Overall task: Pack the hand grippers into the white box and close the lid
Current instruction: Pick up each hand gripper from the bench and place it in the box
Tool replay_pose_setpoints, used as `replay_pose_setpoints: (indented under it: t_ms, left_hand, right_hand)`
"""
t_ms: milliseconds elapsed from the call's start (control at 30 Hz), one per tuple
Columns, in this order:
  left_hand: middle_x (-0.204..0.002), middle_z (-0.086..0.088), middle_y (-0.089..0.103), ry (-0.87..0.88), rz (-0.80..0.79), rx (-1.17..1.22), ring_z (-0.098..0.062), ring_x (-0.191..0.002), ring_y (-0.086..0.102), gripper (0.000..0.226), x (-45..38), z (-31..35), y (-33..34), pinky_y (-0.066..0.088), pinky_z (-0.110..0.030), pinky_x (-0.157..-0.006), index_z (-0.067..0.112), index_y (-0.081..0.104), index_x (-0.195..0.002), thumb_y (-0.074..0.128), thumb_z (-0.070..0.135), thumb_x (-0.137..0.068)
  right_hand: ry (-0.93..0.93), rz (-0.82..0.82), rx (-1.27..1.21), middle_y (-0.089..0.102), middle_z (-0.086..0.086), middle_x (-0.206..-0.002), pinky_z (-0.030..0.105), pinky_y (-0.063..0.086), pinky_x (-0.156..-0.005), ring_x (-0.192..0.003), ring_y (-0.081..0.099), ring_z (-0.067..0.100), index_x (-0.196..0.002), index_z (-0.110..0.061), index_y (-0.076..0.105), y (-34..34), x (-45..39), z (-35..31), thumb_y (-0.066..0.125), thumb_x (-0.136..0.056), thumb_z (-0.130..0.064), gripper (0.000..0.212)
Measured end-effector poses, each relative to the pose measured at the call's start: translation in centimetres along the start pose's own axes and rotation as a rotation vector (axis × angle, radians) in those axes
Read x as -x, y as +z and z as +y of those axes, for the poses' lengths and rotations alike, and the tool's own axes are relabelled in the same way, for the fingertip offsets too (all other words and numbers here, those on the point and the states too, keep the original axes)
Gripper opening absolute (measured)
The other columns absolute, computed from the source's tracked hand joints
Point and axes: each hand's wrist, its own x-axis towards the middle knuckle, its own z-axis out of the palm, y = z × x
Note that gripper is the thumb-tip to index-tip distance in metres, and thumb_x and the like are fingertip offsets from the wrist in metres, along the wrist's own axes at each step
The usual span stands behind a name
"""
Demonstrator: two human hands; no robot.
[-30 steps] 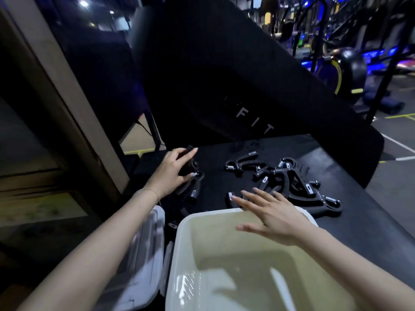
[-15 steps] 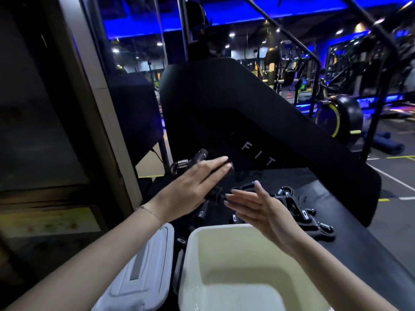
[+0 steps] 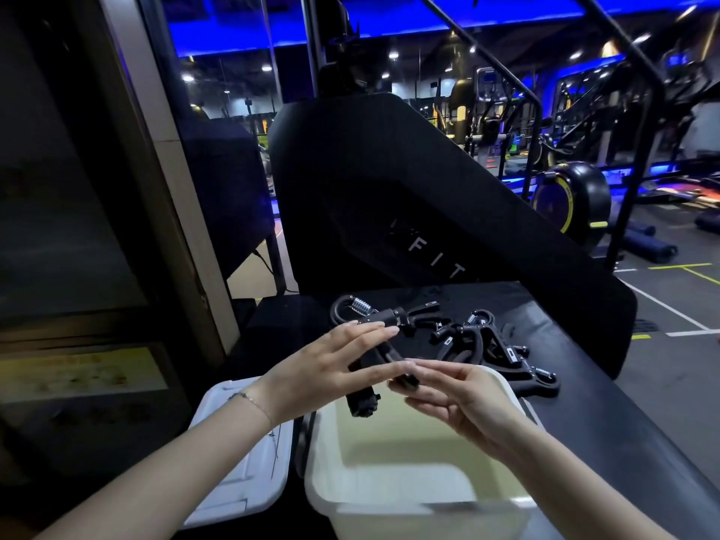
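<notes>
My left hand (image 3: 331,368) holds a black hand gripper (image 3: 374,344) with a silver spring above the far edge of the white box (image 3: 323,473). The gripper's handles hang down toward the box. My right hand (image 3: 456,399) meets it from the right, fingertips touching one handle end. The box stands open and nothing shows in the part of it that I can see. Several more black hand grippers (image 3: 491,348) lie in a heap on the black surface (image 3: 607,434) behind the box. The white lid (image 3: 241,465) lies flat to the left of the box.
A tall black padded panel (image 3: 389,196) marked FIT rises behind the heap. A wooden post (image 3: 163,181) and dark glass stand at the left. Gym machines fill the background at right.
My left hand lifted a gripper off the surface and carried it toward the box. My right hand turned and came in to touch its handle. The camera tilted upward.
</notes>
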Motion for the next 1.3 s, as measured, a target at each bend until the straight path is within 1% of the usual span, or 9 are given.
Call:
replay_pose_setpoints:
  t_ms: [67, 167, 267, 400, 533, 967, 1133, 1200, 1300]
  left_hand:
    - [-0.154, -0.007, 0.031, -0.071, -0.066, 0.042, -0.023, -0.143, 0.027, 0.072, -0.3, -0.5, -0.2, 0.032, -0.043, -0.113, 0.028, 0.020, -0.150, 0.044, -0.002, -0.088]
    - [-0.159, 0.011, -0.012, -0.284, -0.304, 0.272, -0.014, -0.146, -0.014, 0.103, -1.1, -1.7, -1.2, 0.021, -0.047, -0.116, 0.042, -0.010, -0.147, 0.054, 0.001, -0.077]
    - [-0.148, 0.031, -0.029, -0.487, -0.481, 0.575, -0.003, -0.139, -0.030, 0.105, -1.8, -2.3, -2.7, 0.025, -0.048, -0.114, 0.052, -0.019, -0.140, 0.055, 0.015, -0.076]
    - [-0.147, 0.034, -0.028, -0.529, -0.483, 0.674, 0.001, -0.136, -0.034, 0.115, -2.9, -1.5, -3.1, 0.014, -0.051, -0.116, 0.050, -0.019, -0.142, 0.070, 0.058, -0.069]
    - [-0.151, 0.026, -0.028, -0.534, -0.403, 0.496, -0.007, -0.134, -0.041, 0.123, -3.9, 0.0, -1.6, 0.009, -0.063, -0.112, 0.038, -0.016, -0.147, 0.063, 0.076, -0.060]
    - [-0.151, 0.011, 0.020, -0.440, -0.385, 0.391, -0.008, -0.144, -0.006, 0.115, -4.8, 2.5, 1.2, 0.024, -0.058, -0.110, 0.025, 0.003, -0.151, 0.057, 0.075, -0.063]
    - [-0.147, 0.013, 0.024, -0.461, -0.441, 0.461, -0.005, -0.141, 0.000, 0.112, -4.5, 3.6, 2.6, 0.027, -0.049, -0.109, 0.026, 0.009, -0.150, 0.062, 0.071, -0.061]
    - [-0.148, 0.014, 0.022, -0.424, -0.484, 0.469, -0.004, -0.140, -0.002, 0.113, -4.3, 4.1, 2.8, 0.023, -0.048, -0.110, 0.027, 0.008, -0.150, 0.061, 0.073, -0.062]
    - [-0.149, 0.013, 0.021, -0.372, -0.495, 0.491, -0.005, -0.140, -0.004, 0.112, -4.2, 5.0, 3.0, 0.021, -0.044, -0.111, 0.025, 0.011, -0.149, 0.061, 0.074, -0.063]
  right_hand:
    - [-0.020, 0.032, -0.063, 0.070, 0.025, -0.103, 0.028, 0.057, -0.076, -0.093, 0.070, 0.030, -0.104, 0.001, 0.067, 0.3, 0.0, 0.2, 0.065, -0.075, -0.008, 0.030]
    - [-0.046, 0.092, -0.122, 0.071, 0.023, -0.100, 0.025, 0.059, -0.071, -0.091, 0.071, 0.030, -0.104, 0.002, 0.065, 0.8, -0.1, 0.3, 0.068, -0.069, -0.007, 0.037]
    - [-0.070, 0.121, -0.123, 0.073, 0.019, -0.098, 0.023, 0.058, -0.071, -0.091, 0.071, 0.026, -0.105, 0.000, 0.066, 0.9, -0.4, 0.4, 0.069, -0.066, -0.006, 0.039]
    - [-0.061, 0.126, -0.130, 0.073, 0.017, -0.101, 0.021, 0.057, -0.070, -0.094, 0.071, 0.023, -0.107, -0.002, 0.066, 0.7, -0.5, 0.8, 0.069, -0.066, -0.005, 0.042]
    - [-0.031, 0.118, -0.127, 0.072, 0.016, -0.103, 0.023, 0.057, -0.077, -0.095, 0.070, 0.023, -0.108, -0.002, 0.066, 0.6, -0.5, 1.7, 0.071, -0.065, -0.006, 0.044]
    - [0.072, 0.135, -0.126, 0.072, 0.019, -0.102, 0.026, 0.057, -0.078, -0.094, 0.070, 0.027, -0.113, 0.001, 0.061, -0.9, 0.0, 4.5, 0.066, -0.077, 0.005, 0.037]
    - [0.124, 0.081, 0.163, 0.073, 0.016, -0.102, 0.028, 0.054, -0.086, -0.091, 0.070, 0.018, -0.111, -0.004, 0.064, -2.4, 0.0, 3.5, 0.068, -0.081, -0.011, 0.031]
    - [0.036, 0.105, 0.287, 0.074, 0.011, -0.099, 0.030, 0.050, -0.087, -0.092, 0.071, 0.017, -0.106, -0.006, 0.067, -3.9, -0.5, 1.4, 0.063, -0.086, -0.017, 0.023]
    - [-0.227, 0.267, 0.319, 0.076, 0.004, -0.081, 0.022, 0.051, -0.068, -0.075, 0.072, 0.013, -0.092, -0.006, 0.069, -7.2, -2.4, -2.3, 0.058, -0.089, -0.011, 0.013]
